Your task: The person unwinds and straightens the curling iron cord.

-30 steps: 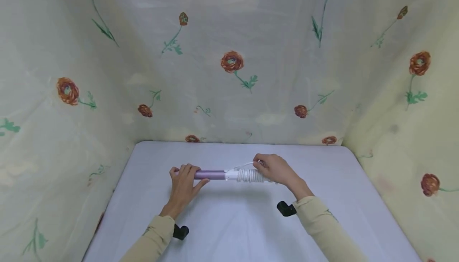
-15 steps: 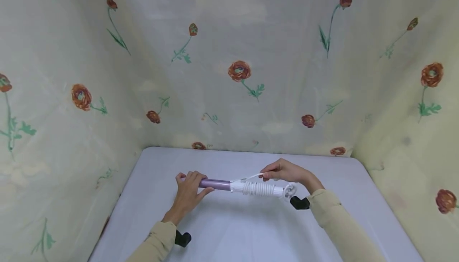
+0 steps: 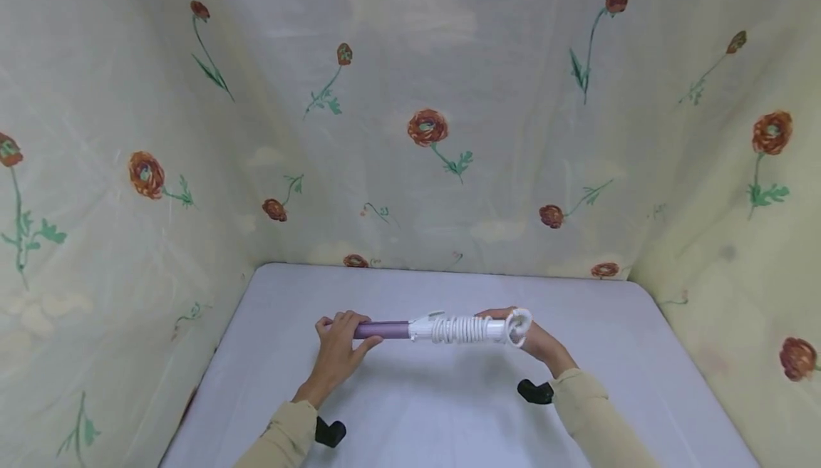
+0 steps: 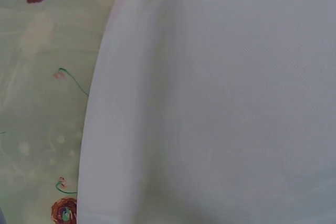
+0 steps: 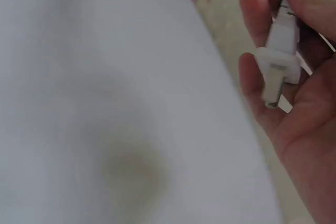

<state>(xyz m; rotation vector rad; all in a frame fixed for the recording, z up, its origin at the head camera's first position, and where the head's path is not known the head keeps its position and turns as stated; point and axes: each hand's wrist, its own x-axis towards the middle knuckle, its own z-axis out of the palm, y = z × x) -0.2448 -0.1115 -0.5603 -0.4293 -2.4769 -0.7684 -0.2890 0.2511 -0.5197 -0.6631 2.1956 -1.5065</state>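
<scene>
A slim hair iron [image 3: 388, 330], purple on the left half and white on the right, is held level above the table. White cord [image 3: 459, 330] is wound in several turns round its white handle, and a loop of cord [image 3: 526, 320] stands at the right end. My left hand [image 3: 338, 354] grips the purple end, thumb below and fingers over the top. Behind the handle is my right hand [image 3: 541, 345], its fingers partly hidden by the iron. In the right wrist view, that hand pinches a white plug [image 5: 282, 40] with its metal prongs pointing down. The left wrist view shows neither hand nor iron.
A white-covered table [image 3: 423, 411] lies beneath the hands. Flower-printed curtains [image 3: 449, 190] hang along its back and both sides. Small black pieces [image 3: 535, 391] are fixed at both wrists.
My right hand has drawn the cord's free end over the handle and down behind it; earlier it held that end above. The left hand keeps its grip on the purple end.
</scene>
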